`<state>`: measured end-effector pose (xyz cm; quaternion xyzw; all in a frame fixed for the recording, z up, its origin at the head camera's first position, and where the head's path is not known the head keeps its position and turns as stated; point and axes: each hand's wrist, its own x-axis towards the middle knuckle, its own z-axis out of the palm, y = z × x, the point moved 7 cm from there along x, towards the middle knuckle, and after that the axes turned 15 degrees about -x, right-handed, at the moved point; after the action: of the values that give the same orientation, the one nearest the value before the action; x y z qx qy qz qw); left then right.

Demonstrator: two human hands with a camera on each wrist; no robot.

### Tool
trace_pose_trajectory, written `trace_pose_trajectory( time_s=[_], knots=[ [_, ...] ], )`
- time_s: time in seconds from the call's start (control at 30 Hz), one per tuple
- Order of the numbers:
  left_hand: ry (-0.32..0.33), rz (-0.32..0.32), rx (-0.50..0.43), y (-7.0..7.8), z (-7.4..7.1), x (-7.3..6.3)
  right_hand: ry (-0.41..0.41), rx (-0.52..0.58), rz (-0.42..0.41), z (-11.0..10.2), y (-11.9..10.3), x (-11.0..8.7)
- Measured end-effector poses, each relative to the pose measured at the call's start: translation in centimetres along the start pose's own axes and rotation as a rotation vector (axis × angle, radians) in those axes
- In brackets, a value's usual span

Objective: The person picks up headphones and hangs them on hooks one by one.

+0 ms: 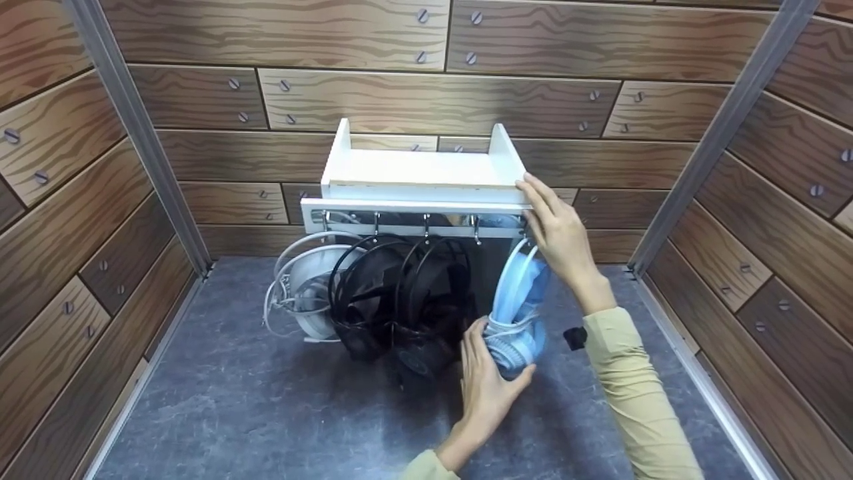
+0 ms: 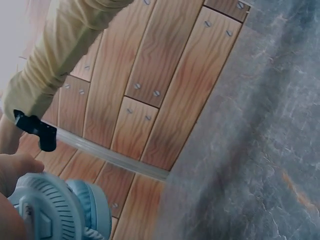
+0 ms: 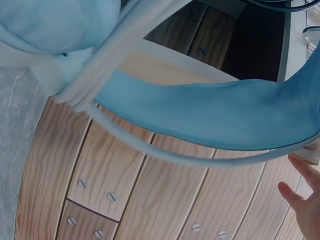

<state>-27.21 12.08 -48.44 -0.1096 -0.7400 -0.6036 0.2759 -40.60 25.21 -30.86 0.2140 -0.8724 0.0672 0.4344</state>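
Note:
Blue headphones (image 1: 518, 300), with their cable wound around them, hang from the right end of the white hook rail (image 1: 406, 205). My left hand (image 1: 485, 380) cups the lower ear cup from the left and below, fingers fairly straight and thumb spread. In the left wrist view the thumb lies by the ribbed ear cup (image 2: 52, 210). My right hand (image 1: 561, 230) rests its extended fingers on the right end of the white shelf (image 1: 426, 170) above the rail. The right wrist view shows the blue headband (image 3: 210, 115) beside the right hand (image 3: 309, 200).
Left of the blue pair, two black headphones (image 1: 370, 293) and white headphones (image 1: 313, 287) with a coiled cable hang on the rail. A bare hook (image 1: 476, 230) sits between the black and blue ones. Wood-patterned walls (image 1: 533, 40) surround the grey floor (image 1: 266, 413).

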Motion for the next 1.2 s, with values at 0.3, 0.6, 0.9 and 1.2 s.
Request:
trace_pose_trajectory(
  time_s=[0.3,0.6,0.9,1.2],
  knots=[
    [-0.012,-0.019,0.046,-0.5,0.4,0.4,-0.016,0.02,0.003,0.7,-0.2,0.2],
    [-0.05,-0.023,0.01,0.2,-1.2,0.7,0.002,0.046,-0.001,0.9,-0.4,0.3],
    [-0.116,0.006,-0.149,1.5,-2.0,1.9,0.01,0.049,0.046,1.1,-0.2,0.0],
    [-0.187,0.083,-0.18,2.5,-3.5,3.0,-0.011,0.014,0.074,1.0,-0.2,0.0]
  ],
)
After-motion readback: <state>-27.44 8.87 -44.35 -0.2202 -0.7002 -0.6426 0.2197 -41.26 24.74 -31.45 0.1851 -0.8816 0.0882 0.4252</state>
